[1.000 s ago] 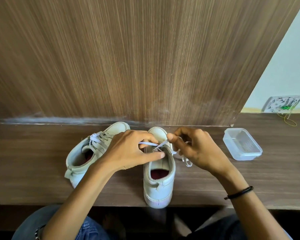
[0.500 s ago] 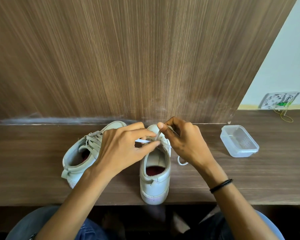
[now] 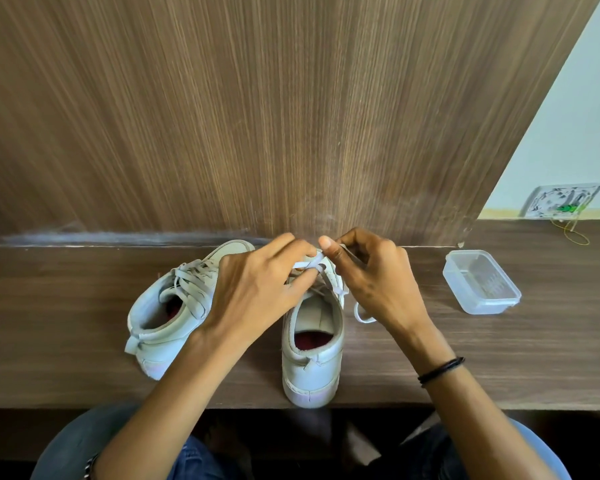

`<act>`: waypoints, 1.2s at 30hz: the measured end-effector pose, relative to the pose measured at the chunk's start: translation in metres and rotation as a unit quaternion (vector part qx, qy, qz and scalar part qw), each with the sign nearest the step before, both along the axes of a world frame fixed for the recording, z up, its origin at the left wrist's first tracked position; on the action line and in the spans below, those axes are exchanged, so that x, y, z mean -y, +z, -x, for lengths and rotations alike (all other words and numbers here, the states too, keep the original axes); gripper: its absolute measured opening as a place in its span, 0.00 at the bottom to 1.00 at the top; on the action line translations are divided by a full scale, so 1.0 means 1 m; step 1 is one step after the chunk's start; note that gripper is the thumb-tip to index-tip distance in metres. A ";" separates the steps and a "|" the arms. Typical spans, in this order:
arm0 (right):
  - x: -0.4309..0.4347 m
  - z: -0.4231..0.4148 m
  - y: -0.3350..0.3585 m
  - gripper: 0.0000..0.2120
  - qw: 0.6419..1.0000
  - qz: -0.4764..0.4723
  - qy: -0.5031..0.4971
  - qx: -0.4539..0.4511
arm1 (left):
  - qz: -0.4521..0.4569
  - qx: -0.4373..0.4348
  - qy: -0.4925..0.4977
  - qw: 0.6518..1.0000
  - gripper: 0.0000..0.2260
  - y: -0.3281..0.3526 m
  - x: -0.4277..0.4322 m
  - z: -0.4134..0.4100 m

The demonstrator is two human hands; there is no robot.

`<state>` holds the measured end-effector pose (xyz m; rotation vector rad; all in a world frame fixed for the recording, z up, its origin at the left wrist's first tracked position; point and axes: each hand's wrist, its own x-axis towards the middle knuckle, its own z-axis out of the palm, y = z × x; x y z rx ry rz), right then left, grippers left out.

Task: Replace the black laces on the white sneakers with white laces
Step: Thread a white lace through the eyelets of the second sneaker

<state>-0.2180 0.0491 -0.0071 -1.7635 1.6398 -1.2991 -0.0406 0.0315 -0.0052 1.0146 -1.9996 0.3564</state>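
Observation:
Two white sneakers stand on the wooden shelf. The left sneaker (image 3: 167, 317) lies angled, fully threaded with a white lace. The right sneaker (image 3: 312, 348) points away from me, heel near the front edge. A white lace (image 3: 307, 264) crosses above its tongue. My left hand (image 3: 253, 292) pinches one strand of that lace over the shoe's front. My right hand (image 3: 371, 275) pinches the other strand, thumb up, close beside the left. A loop of the lace (image 3: 362, 315) hangs to the right of the shoe. The eyelets are hidden by my hands. No black lace shows.
A clear plastic container (image 3: 480, 282) sits open on the shelf (image 3: 49, 323) to the right. A brown wood panel (image 3: 257, 116) rises right behind the sneakers. A small tray with wires (image 3: 561, 204) lies at the far right by the pale wall.
Both hands have moved away from me toward the shoe's front and closer together. The lace strands between them are shorter and the loose end has been drawn in toward the shoe.

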 end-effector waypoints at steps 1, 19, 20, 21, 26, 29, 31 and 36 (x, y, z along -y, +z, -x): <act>0.001 0.002 -0.002 0.21 1.000 -0.008 -0.011 -0.016 | 0.045 0.018 -0.015 0.999 0.02 -0.003 0.001 -0.002; -0.013 0.010 0.004 0.10 0.991 0.053 0.053 -0.114 | -0.624 -0.286 -0.155 0.711 0.16 0.022 0.006 -0.006; -0.014 0.011 0.003 0.09 0.988 0.060 0.056 -0.127 | -0.620 -0.277 -0.166 0.716 0.15 0.021 0.006 -0.008; -0.015 0.012 0.004 0.08 0.989 0.054 0.064 -0.125 | -0.615 -0.270 -0.170 0.721 0.14 0.020 0.006 -0.009; -0.018 0.018 0.028 0.11 0.916 -0.041 0.154 0.368 | -0.611 -0.283 -0.171 0.719 0.09 0.019 0.007 -0.015; -0.019 0.033 0.037 0.20 0.853 0.006 0.015 0.522 | -0.604 -0.277 -0.170 0.727 0.10 0.019 0.008 -0.016; -0.021 0.043 0.033 0.21 0.907 0.036 -0.077 0.413 | -0.596 -0.276 -0.166 0.735 0.10 0.018 0.009 -0.017; -0.019 0.047 0.012 0.04 0.998 0.001 -0.044 0.046 | -0.586 -0.284 -0.161 0.741 0.10 0.017 0.009 -0.014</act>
